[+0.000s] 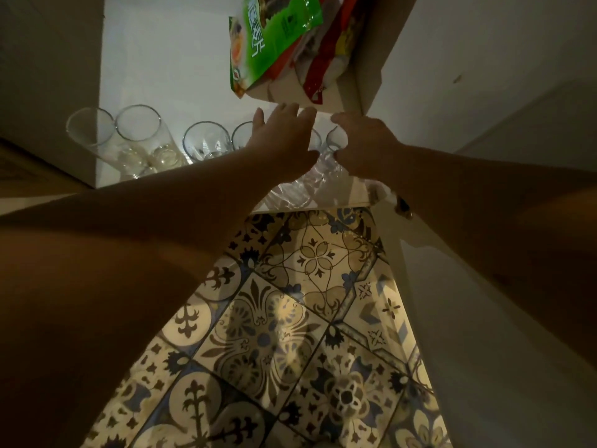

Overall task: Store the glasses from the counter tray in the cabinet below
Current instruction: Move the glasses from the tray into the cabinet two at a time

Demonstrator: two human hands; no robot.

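Upper left of frame: clear tall drinking glasses (139, 137) standing in a row on the white cabinet shelf (181, 76). Centre: left hand (284, 137) over the row, fingers spread and straight, holding nothing. Just right: right hand (361, 147), fingers curled round a clear glass (334, 142). Top centre: green snack packet (268, 43). Bottom: patterned floor tiles (290, 318).

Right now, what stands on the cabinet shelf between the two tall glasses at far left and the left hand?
In the head view, two shorter glasses, side by side, stand between the tall glasses and the left hand.
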